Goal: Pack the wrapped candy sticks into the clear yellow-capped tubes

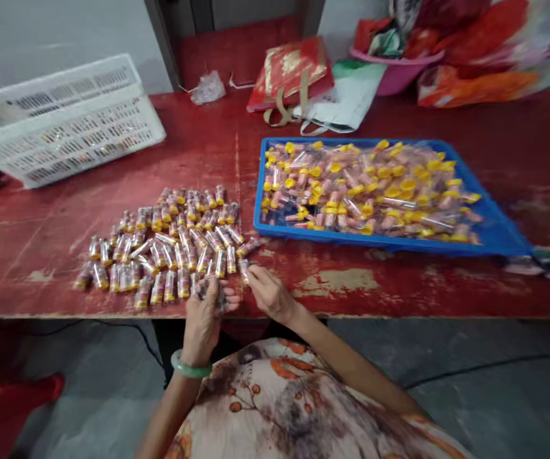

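Note:
My left hand [204, 319], wearing a green bangle [191, 366], is by the table's front edge. Its fingers curl around a bunch of small greyish-purple pieces, too blurred to name. To its right, my right hand [275, 298] pinches a small clear tube [245, 270] at the right edge of the laid-out group. That group of small clear tubes with yellow ends [169, 252] and purplish contents lies in uneven rows left of and beyond my hands. Farther right, a blue tray [341, 237] holds a heap of clear tubes with yellow caps [365, 185] and pink contents.
A white slatted basket [74, 137] stands at the back left of the red table [50, 255]. Behind the tray are a red bag [294, 70], a white bag [346, 95] and a pink basin [401, 73] with bags. A crumpled clear plastic bag [208, 88] lies at the back.

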Demonstrator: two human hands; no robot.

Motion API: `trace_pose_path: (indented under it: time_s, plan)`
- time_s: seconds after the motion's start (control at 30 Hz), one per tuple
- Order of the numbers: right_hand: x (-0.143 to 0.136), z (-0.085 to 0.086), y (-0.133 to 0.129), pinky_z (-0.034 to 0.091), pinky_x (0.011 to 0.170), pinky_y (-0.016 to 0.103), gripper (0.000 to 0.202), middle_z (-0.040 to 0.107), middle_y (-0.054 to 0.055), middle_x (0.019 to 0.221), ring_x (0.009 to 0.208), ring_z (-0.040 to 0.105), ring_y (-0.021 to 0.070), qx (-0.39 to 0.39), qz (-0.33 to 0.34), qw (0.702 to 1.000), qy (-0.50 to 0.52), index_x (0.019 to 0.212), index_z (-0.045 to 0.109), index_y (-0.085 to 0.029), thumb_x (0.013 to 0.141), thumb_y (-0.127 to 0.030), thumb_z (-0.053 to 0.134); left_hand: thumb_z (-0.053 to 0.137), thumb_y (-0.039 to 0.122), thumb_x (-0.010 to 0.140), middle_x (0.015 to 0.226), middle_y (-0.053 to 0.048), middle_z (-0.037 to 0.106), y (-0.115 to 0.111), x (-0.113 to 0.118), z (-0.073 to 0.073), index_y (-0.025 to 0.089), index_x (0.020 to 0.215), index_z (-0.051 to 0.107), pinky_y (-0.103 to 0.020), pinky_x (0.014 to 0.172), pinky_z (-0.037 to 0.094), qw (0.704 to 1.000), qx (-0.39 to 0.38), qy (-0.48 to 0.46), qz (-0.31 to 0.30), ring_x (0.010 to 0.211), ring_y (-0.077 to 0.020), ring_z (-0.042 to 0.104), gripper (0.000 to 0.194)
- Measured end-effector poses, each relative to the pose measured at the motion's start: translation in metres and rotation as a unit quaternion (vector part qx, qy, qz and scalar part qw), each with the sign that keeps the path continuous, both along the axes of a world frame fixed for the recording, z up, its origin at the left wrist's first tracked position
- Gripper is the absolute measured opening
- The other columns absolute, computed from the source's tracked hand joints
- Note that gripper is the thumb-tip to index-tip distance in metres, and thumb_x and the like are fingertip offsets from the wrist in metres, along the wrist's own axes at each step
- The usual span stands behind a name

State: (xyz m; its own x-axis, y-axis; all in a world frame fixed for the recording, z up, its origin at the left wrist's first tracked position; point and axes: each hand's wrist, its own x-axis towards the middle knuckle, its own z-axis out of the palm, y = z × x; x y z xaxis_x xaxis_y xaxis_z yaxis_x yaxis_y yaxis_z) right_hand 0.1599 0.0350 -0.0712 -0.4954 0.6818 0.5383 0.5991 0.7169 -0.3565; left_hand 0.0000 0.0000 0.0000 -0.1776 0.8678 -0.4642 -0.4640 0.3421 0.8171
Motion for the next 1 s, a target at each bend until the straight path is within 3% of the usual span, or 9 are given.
trace_pose_path:
  time_s: [0.17,0.3,0.37,0.47,0.53,0.7,0.8,0.87,1.0]
  plan:
    - [-0.016,0.008,0.011,0.055,0.083,0.039,0.03,0.06,0.017,0.106,0.098,0.058,0.0242,-0.005,0.004,1.0,-0.031,0.112,0.056,-0.01,0.089,-0.007,0.037,0.083,0.041,0.063,0.064,-0.002,0.065,0.007,-0.01,-0.003,0.011,0.082,0.064,-0.019,0.051,0.055,0.999,-0.024,-0.022,0.033,0.053,-0.0105,0.063,0.04]
    - [0.039,0.045,0.023,0.051,0.094,0.038,0.027,0.058,0.014,0.121,0.114,0.055,0.0233,0.024,-0.009,0.999,-0.019,0.114,0.058,-0.016,0.089,-0.02,0.05,0.077,0.031,0.072,0.069,-0.005,0.069,0.005,-0.01,0.001,0.011,0.084,0.065,-0.026,0.058,0.059,0.996,-0.045,-0.073,0.039,0.061,-0.0157,0.068,0.027]
    - [0.085,0.069,0.041,0.048,0.096,0.038,0.022,0.062,0.011,0.114,0.109,0.058,0.0216,0.034,-0.145,0.989,-0.014,0.107,0.062,-0.018,0.089,-0.019,0.048,0.074,0.025,0.073,0.077,-0.01,0.072,0.005,-0.007,0.006,0.01,0.084,0.066,-0.032,0.066,0.061,0.994,-0.047,-0.1,0.023,0.07,-0.0212,0.071,0.02]
    - [0.151,0.094,0.079,0.047,0.086,0.038,0.026,0.063,0.013,0.112,0.106,0.059,0.0261,-0.064,-0.423,0.897,-0.107,0.104,0.065,-0.016,0.083,-0.017,0.05,0.076,0.017,0.07,0.087,-0.014,0.074,0.003,0.002,0.014,0.008,0.087,0.068,-0.036,0.074,0.061,0.991,-0.029,-0.124,-0.043,0.08,-0.0246,0.072,0.021]
    - [0.181,0.1,0.101,0.045,0.075,0.036,0.021,0.067,0.015,0.096,0.092,0.062,0.0281,-0.111,-0.456,0.875,-0.122,0.093,0.068,-0.012,0.077,-0.017,0.057,0.079,0.017,0.068,0.087,-0.012,0.074,0.002,0.011,0.017,0.009,0.089,0.069,-0.033,0.074,0.061,0.989,-0.014,-0.125,-0.076,0.078,-0.0226,0.072,0.024]
    - [0.192,0.102,0.108,0.038,0.068,0.036,0.027,0.064,0.019,0.082,0.087,0.06,0.0263,-0.103,-0.469,0.875,-0.064,0.089,0.068,-0.004,0.079,-0.026,0.057,0.085,0.017,0.061,0.082,-0.006,0.073,-0.001,0.024,0.015,0.011,0.09,0.069,-0.03,0.07,0.06,0.99,0.011,-0.125,-0.07,0.072,-0.0176,0.07,0.034]
    - [0.165,0.109,0.072,0.038,0.064,0.034,0.034,0.06,0.011,0.081,0.08,0.057,0.0189,-0.038,-0.4,0.884,0.24,0.104,0.065,-0.008,0.08,-0.031,0.056,0.087,0.016,0.056,0.084,-0.006,0.072,0.0,0.024,0.012,0.01,0.09,0.068,-0.031,0.071,0.059,0.992,0.011,-0.114,-0.058,0.072,-0.0165,0.068,0.039]
    - [0.132,0.113,0.038,0.033,0.05,0.027,0.031,0.052,0.002,0.07,0.062,0.052,0.0139,-0.175,-0.245,0.824,0.48,0.103,0.063,-0.017,0.079,-0.035,0.056,0.088,0.015,0.053,0.081,-0.005,0.072,0.001,0.025,0.01,0.01,0.088,0.068,-0.029,0.07,0.057,0.994,0.0,-0.104,-0.035,0.069,-0.0155,0.067,0.041]
    - [0.056,0.102,-0.019,0.022,0.036,0.017,0.037,0.053,-0.001,0.08,0.052,0.041,0.0064,-0.471,-0.092,0.661,0.577,0.095,0.06,-0.022,0.062,-0.029,0.076,0.088,0.015,0.054,0.084,-0.005,0.072,0.0,0.03,0.009,0.011,0.09,0.068,-0.028,0.072,0.055,0.994,0.004,-0.103,-0.042,0.072,-0.0154,0.067,0.042]
